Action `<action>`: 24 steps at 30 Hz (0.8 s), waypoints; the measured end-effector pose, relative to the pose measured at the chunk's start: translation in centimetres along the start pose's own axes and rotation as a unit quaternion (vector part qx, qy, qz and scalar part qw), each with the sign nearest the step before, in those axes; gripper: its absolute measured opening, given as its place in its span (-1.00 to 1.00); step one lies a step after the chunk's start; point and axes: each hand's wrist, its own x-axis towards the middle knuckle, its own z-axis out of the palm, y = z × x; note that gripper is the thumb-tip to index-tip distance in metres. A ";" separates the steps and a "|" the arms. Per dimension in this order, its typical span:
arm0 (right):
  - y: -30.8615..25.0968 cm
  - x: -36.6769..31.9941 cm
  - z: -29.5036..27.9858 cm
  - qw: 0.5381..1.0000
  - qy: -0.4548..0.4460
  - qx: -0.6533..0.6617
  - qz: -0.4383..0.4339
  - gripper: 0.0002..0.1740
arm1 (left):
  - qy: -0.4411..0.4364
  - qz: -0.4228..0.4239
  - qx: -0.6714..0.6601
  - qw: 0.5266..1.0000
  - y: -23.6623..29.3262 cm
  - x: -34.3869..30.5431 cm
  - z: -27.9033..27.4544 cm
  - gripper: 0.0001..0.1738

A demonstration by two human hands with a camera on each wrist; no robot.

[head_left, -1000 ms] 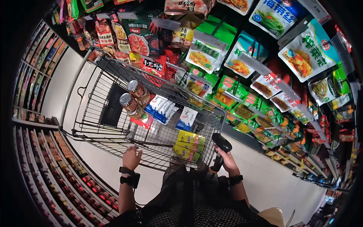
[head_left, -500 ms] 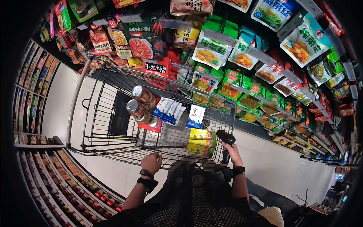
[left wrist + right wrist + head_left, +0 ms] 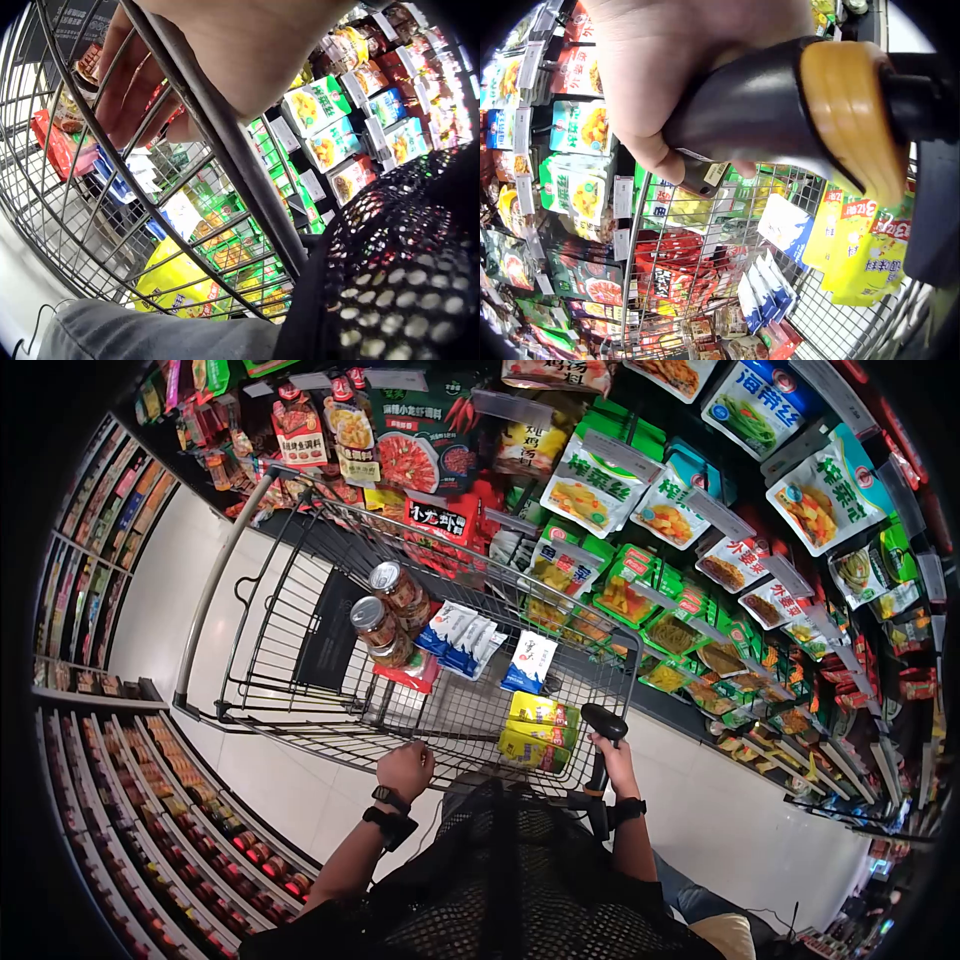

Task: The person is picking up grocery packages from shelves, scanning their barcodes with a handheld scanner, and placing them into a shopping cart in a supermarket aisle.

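A wire shopping cart (image 3: 260, 690) stands in front of me. My left hand (image 3: 403, 770) lies over its near side, and in the left wrist view the fingers bend down past the dark rim (image 3: 217, 135). My right hand (image 3: 620, 765) grips a black handle (image 3: 605, 722) at the cart's right end; the right wrist view shows its orange collar (image 3: 851, 112) and a black rod beyond. Inside the cart are two lidded jars (image 3: 375, 620), a red packet (image 3: 408, 672), several white-and-blue packets (image 3: 465, 640) and yellow packets (image 3: 535, 735).
Beyond the cart, a tall shelf hangs full of packets, such as green-and-white pouches (image 3: 590, 485) and red bags (image 3: 440, 525). Low shelves with rows of jars (image 3: 190, 820) run along the left. Pale floor tiles (image 3: 720, 790) lie between. A leg in jeans (image 3: 690, 885) shows at lower right.
My left hand has gone from loosely spread fingers beside the cart to curled fingers at its rim. The head view has shifted, moving cart and shelves rightward. My right hand keeps its grip.
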 end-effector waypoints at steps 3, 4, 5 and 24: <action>-0.2 -0.5 -0.5 1.000 -0.017 0.008 0.004 -0.68 | 0.008 0.006 -0.010 1.000 0.2 -0.3 0.2 -0.79; -0.2 -0.7 -0.6 1.000 -0.020 0.007 0.005 -0.68 | 0.011 0.009 -0.012 1.000 0.3 -0.4 0.0 -0.80; -0.3 -0.8 -0.7 1.000 -0.020 -0.007 0.004 -0.66 | 0.010 0.009 -0.010 1.000 0.5 -0.6 -0.2 -0.80; 0.6 -1.7 -4.2 0.999 0.005 -0.033 0.008 -0.68 | 0.004 0.020 -0.012 1.000 3.7 -2.7 1.6 -0.80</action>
